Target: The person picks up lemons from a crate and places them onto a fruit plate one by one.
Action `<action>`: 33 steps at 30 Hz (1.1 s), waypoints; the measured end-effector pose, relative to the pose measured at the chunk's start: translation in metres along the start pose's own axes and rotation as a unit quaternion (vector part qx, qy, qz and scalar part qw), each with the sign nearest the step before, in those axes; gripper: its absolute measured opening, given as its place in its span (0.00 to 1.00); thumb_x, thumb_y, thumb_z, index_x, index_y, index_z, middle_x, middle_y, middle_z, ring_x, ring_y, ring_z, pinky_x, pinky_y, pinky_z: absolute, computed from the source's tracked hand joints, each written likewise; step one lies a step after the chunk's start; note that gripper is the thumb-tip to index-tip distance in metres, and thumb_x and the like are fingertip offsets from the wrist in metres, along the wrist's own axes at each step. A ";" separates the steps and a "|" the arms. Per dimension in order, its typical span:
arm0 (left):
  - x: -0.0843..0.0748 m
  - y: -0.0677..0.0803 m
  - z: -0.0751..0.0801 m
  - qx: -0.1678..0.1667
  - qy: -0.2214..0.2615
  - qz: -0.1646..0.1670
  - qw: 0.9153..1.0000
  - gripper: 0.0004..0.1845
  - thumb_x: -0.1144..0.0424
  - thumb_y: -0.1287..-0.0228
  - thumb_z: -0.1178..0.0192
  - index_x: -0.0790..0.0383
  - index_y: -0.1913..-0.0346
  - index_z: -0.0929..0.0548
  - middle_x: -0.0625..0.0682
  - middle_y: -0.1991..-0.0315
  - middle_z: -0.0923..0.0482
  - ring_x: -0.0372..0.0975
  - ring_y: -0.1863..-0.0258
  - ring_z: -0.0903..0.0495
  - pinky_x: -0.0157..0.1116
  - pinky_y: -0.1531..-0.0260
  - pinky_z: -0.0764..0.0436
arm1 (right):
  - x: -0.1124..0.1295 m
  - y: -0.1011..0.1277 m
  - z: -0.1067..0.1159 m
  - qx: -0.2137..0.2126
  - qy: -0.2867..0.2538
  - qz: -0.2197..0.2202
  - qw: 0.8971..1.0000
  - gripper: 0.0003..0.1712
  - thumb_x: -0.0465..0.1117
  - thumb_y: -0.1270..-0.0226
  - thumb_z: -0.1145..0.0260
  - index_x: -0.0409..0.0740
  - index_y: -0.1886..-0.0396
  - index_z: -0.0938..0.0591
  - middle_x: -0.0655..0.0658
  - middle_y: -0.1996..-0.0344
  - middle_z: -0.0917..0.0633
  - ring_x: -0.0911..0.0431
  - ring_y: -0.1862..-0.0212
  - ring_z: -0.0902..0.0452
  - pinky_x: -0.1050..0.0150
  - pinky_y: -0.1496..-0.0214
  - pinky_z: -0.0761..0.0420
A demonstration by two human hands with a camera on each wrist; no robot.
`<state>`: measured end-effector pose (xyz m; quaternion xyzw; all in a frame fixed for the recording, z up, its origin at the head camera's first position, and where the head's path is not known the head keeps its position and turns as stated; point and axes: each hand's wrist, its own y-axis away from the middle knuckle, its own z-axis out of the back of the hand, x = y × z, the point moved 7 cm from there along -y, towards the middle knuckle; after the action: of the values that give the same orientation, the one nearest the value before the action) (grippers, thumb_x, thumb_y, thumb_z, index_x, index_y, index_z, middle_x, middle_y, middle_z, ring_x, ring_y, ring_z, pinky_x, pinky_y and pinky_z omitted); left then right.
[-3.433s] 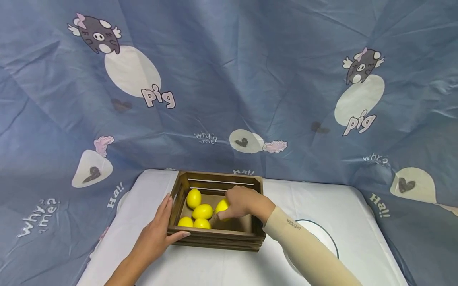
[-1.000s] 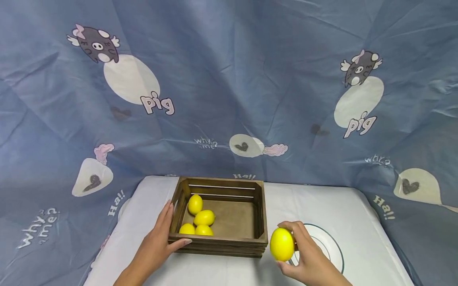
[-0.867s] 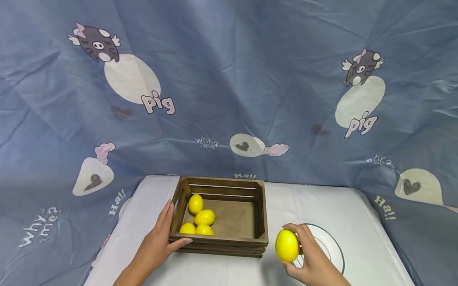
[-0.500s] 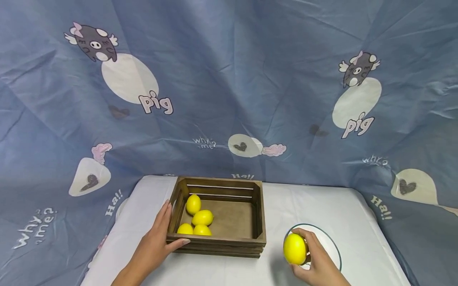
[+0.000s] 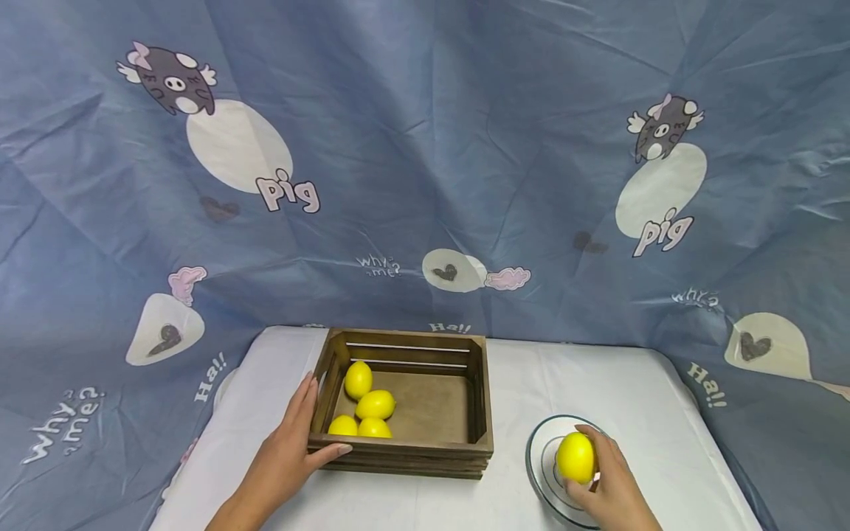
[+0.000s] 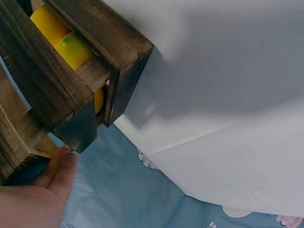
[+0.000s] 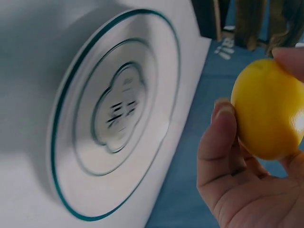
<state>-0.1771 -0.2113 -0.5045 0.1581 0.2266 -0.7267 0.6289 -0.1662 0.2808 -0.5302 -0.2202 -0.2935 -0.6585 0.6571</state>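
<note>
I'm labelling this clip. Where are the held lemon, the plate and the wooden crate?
held lemon [image 5: 575, 457], head view, middle of its yellow skin.
plate [image 5: 539, 448], head view, left rim with the green line.
wooden crate [image 5: 398, 453], head view, near side slat.

A right hand [image 7: 247, 190] is gripping a yellow lemon [image 7: 267, 109] above a teal-rimmed white plate [image 7: 71, 190].

Light is even and soft, fairly bright. The crate [image 5: 405, 402] throws a faint shadow on the bench [image 5: 518, 383] toward 6 o'clock. The head view bows at its edges. The right wrist view shows the plate [image 7: 114, 142] blurred.
</note>
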 end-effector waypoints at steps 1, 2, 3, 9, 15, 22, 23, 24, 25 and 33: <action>0.000 0.000 0.000 -0.001 0.001 -0.001 1.000 0.63 0.34 0.39 0.29 0.64 0.15 0.53 0.63 0.16 0.59 0.65 0.32 0.29 0.61 0.51 0.18 | -0.004 -0.001 0.001 0.001 0.009 -0.006 1.000 0.52 0.38 0.46 0.20 0.40 0.24 0.37 0.31 0.40 0.28 0.49 0.54 0.26 0.64 0.61 0.20; -0.001 0.000 0.001 -0.002 0.001 -0.001 1.000 0.63 0.34 0.39 0.29 0.64 0.15 0.53 0.63 0.16 0.59 0.66 0.32 0.29 0.61 0.51 0.18 | -0.007 -0.003 0.002 0.001 0.017 -0.009 1.000 0.52 0.38 0.45 0.21 0.38 0.23 0.38 0.30 0.39 0.28 0.49 0.53 0.25 0.63 0.60 0.20; -0.001 0.001 0.001 -0.002 0.002 -0.001 1.000 0.63 0.34 0.39 0.29 0.64 0.15 0.53 0.63 0.16 0.59 0.66 0.31 0.30 0.62 0.51 0.18 | -0.010 -0.004 0.003 0.000 0.025 -0.013 1.000 0.52 0.39 0.44 0.21 0.37 0.23 0.38 0.29 0.39 0.28 0.48 0.53 0.24 0.60 0.58 0.19; -0.001 0.001 0.000 -0.005 0.000 -0.002 1.000 0.63 0.35 0.39 0.29 0.64 0.15 0.53 0.63 0.16 0.59 0.65 0.32 0.29 0.61 0.52 0.18 | -0.024 -0.011 0.006 -0.016 0.043 -0.015 0.999 0.52 0.44 0.40 0.23 0.32 0.22 0.39 0.27 0.41 0.27 0.43 0.50 0.21 0.40 0.46 0.19; 0.000 0.001 0.000 -0.006 0.000 -0.002 1.000 0.63 0.36 0.39 0.28 0.63 0.15 0.54 0.63 0.16 0.59 0.65 0.35 0.26 0.59 0.54 0.16 | -0.035 -0.016 0.006 -0.018 0.041 -0.032 0.998 0.53 0.46 0.39 0.22 0.32 0.22 0.40 0.26 0.42 0.27 0.43 0.51 0.22 0.42 0.48 0.19; 0.001 0.001 0.000 -0.004 0.001 -0.003 1.000 0.63 0.34 0.39 0.30 0.62 0.15 0.54 0.62 0.16 0.59 0.65 0.34 0.26 0.59 0.55 0.16 | -0.050 -0.021 -0.003 0.000 0.045 -0.058 0.997 0.53 0.49 0.37 0.23 0.28 0.23 0.39 0.25 0.43 0.24 0.41 0.49 0.20 0.38 0.45 0.18; 0.001 0.001 0.000 -0.004 0.001 -0.003 1.000 0.63 0.34 0.39 0.30 0.62 0.15 0.54 0.62 0.16 0.59 0.65 0.34 0.27 0.59 0.54 0.16 | -0.053 -0.022 -0.005 0.003 0.044 -0.061 0.997 0.53 0.49 0.38 0.23 0.28 0.23 0.39 0.25 0.44 0.24 0.41 0.50 0.20 0.38 0.46 0.18; 0.001 0.001 0.001 -0.004 0.002 -0.004 1.000 0.63 0.34 0.39 0.29 0.62 0.15 0.54 0.62 0.16 0.59 0.65 0.34 0.27 0.59 0.54 0.17 | -0.055 -0.022 -0.007 0.005 0.045 -0.064 0.997 0.53 0.50 0.38 0.23 0.28 0.23 0.39 0.26 0.44 0.23 0.42 0.50 0.19 0.39 0.47 0.17; 0.000 0.001 0.001 -0.005 0.002 -0.005 1.000 0.63 0.35 0.39 0.29 0.62 0.15 0.54 0.62 0.16 0.59 0.65 0.34 0.27 0.60 0.53 0.17 | -0.057 -0.022 -0.009 0.005 0.046 -0.066 0.997 0.53 0.49 0.38 0.23 0.27 0.24 0.38 0.26 0.45 0.23 0.42 0.51 0.19 0.39 0.47 0.17; 0.000 0.001 0.001 -0.010 0.000 -0.009 1.000 0.63 0.39 0.39 0.26 0.63 0.15 0.53 0.62 0.16 0.58 0.65 0.35 0.25 0.60 0.54 0.17 | -0.063 -0.021 -0.019 0.008 0.070 -0.074 0.995 0.52 0.50 0.42 0.22 0.25 0.27 0.35 0.27 0.47 0.20 0.44 0.56 0.20 0.42 0.51 0.17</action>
<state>-0.1758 -0.2115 -0.5038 0.1496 0.2349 -0.7301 0.6240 -0.1826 0.3135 -0.5886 -0.1458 -0.2673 -0.7166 0.6275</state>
